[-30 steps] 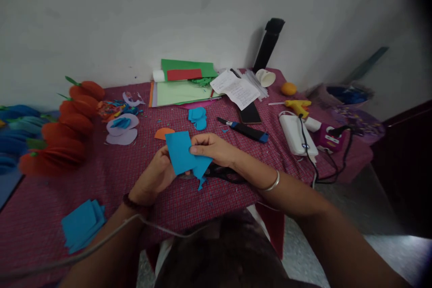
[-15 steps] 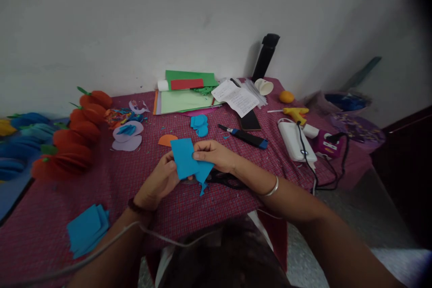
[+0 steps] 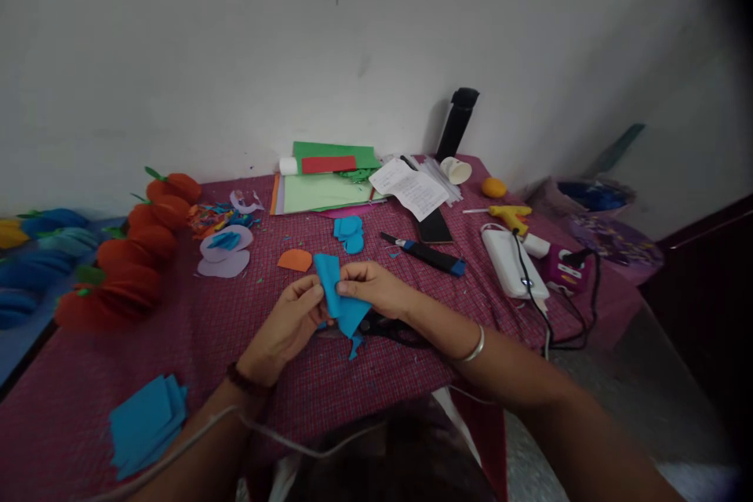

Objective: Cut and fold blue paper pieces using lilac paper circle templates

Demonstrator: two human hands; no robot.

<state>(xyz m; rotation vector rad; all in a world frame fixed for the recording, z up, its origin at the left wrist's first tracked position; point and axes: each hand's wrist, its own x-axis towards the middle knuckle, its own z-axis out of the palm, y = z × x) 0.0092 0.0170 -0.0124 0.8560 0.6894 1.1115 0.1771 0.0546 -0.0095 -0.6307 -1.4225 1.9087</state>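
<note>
Between my hands is a blue paper sheet (image 3: 329, 282), curled over along its left side. My left hand (image 3: 294, 315) pinches its left edge, and my right hand (image 3: 376, 288) grips its right part, where a pointed blue piece hangs below the fingers. Scissors with dark handles (image 3: 397, 329) lie under my right hand, partly hidden by it. Small blue scraps (image 3: 355, 347) lie beside them. Just beyond my hands are an orange half-round paper piece (image 3: 295, 260) and a small pile of rounded blue paper pieces (image 3: 349, 233).
Stacked blue sheets (image 3: 147, 423) lie near left. Orange paper pumpkins (image 3: 138, 251) line the left side beside lilac circles (image 3: 223, 263). A cutter knife (image 3: 432, 256), phone (image 3: 435, 227), yellow glue gun (image 3: 511, 215), white power bank (image 3: 514, 263) and black bottle (image 3: 457, 124) stand or lie rightward.
The blue sheet was flat and facing me; now my left fingers have bent its left side over into a curl. The camera view has tilted slightly upward.
</note>
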